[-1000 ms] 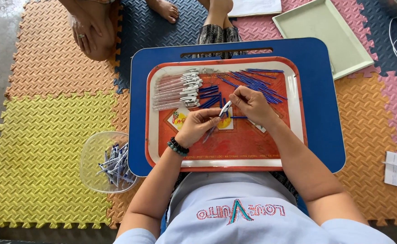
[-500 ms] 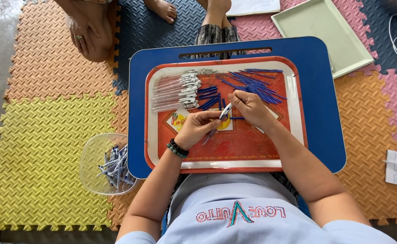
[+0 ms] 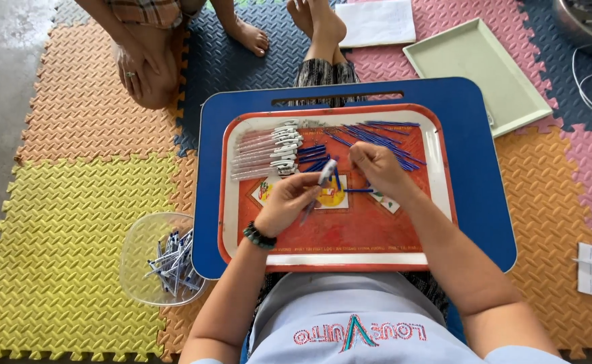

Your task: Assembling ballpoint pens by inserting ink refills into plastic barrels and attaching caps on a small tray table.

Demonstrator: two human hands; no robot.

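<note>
The floor was covered in interlocking foam mats (image 3: 73, 202) of yellow, orange, blue and pink, and over the person's lap sat a blue lap desk (image 3: 485, 202) carrying an orange tray (image 3: 350, 236) with a pale rim.

Above the middle of the tray the left hand (image 3: 289, 202) held a pen (image 3: 321, 182) with a pale barrel, tilted so its upper end pointed away from the body. The grip of that hand was closed around the lower part of the barrel, thumb and fingers curled, the wrist bent inward and wearing a dark beaded bracelet (image 3: 260, 236). The right hand (image 3: 377, 168) hovered just beside the pen's upper end, fingers bunched and pinched together; whether it had hold of something small I could not tell. Both forearms angled in from the body and met near the tray's centre.

Under the right hand lay a spread of blue refills (image 3: 383, 138), fanned across the upper right of the tray. To the upper left, a neat row of pale pen barrels (image 3: 265, 152) lay side by side.

Off the desk, by the left elbow, a clear plastic bowl (image 3: 137, 259) on the mats held a heap of finished pens (image 3: 171, 263). A pale green tray (image 3: 485, 67) lay beyond the desk's far right corner. Another person's hand (image 3: 134, 67) and bare feet (image 3: 289, 27) rested on the mats ahead.
</note>
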